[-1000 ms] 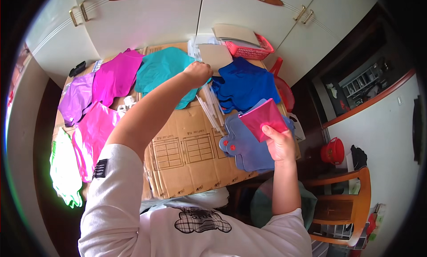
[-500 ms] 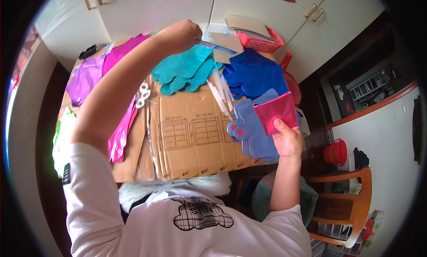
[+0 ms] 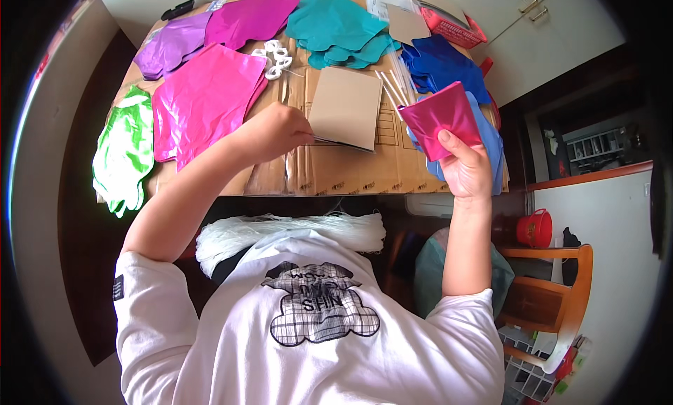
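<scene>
In my left hand the fingers pinch the lower left corner of a tan rectangular card, which lies over or just above the middle of the cardboard; a gap beneath it I cannot make out. My right hand is closed on a folded shiny pink foil sheet, thumb on its front. Below that sheet lies a light blue shaped piece, partly hidden by my hand. White sticks lie between the card and the pink foil sheet.
Shiny foil pieces cover the cardboard-topped table: green, pink, purple, magenta, teal and dark blue. White rings lie behind my left hand. A red basket stands at the back right.
My left hand has come back from the table's far side toward me, bringing the tan card over the middle. My right hand still holds the pink foil sheet. The view has shifted.
</scene>
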Action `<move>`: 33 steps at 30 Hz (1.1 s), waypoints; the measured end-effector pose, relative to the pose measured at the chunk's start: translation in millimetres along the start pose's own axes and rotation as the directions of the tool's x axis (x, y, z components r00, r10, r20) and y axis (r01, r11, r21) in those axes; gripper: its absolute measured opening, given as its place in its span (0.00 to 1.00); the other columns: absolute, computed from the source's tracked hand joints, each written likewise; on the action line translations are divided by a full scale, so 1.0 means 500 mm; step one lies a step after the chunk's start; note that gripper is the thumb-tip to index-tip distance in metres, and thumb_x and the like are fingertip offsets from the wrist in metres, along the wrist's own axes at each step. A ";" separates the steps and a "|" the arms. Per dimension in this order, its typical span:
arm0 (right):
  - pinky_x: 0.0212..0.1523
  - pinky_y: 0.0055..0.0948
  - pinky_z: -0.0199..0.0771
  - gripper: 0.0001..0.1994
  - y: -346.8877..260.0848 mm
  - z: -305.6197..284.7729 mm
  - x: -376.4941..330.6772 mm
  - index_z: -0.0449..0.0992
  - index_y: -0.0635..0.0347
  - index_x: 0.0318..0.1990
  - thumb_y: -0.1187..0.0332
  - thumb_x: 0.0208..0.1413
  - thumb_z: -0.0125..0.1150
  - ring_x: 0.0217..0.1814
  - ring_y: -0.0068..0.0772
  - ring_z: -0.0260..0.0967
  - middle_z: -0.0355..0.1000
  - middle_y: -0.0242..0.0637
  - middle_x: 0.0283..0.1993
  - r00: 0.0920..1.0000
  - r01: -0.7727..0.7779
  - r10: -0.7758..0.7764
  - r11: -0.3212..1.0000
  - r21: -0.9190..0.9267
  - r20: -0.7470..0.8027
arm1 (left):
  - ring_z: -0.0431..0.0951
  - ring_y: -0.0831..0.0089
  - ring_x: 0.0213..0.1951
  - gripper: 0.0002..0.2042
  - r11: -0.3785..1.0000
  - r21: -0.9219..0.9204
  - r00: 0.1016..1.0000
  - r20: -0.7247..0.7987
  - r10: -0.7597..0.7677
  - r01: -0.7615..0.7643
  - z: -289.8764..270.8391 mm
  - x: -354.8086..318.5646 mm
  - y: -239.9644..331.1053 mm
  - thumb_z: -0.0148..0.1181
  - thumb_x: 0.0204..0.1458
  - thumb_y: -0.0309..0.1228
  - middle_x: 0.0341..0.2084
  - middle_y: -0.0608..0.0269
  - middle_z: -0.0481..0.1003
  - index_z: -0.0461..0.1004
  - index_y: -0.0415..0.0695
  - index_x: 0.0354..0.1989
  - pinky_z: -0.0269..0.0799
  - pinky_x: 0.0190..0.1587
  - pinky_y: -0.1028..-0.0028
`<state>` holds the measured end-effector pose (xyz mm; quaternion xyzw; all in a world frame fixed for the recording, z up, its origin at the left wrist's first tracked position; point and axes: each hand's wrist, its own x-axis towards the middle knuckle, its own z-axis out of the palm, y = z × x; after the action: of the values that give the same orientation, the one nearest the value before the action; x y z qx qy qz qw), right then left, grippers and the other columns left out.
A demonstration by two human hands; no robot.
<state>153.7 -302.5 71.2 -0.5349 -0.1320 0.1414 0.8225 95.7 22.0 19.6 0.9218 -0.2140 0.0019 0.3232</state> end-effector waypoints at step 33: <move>0.33 0.26 0.74 0.12 0.193 0.177 -0.075 0.79 0.68 0.36 0.69 0.46 0.68 0.27 0.23 0.73 0.78 0.41 0.28 0.896 -0.164 0.409 0.666 -0.728 0.173 | 0.78 0.72 0.42 0.11 -0.124 -0.991 0.803 0.030 -0.596 -0.055 0.277 -0.213 0.139 0.61 0.55 0.28 0.38 0.60 0.78 0.76 0.39 0.45 0.73 0.51 0.70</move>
<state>77.4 -204.7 14.8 -0.7878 -0.2204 0.2955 0.4934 -47.3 -67.6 -63.8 0.3876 0.1394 -0.0137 0.9111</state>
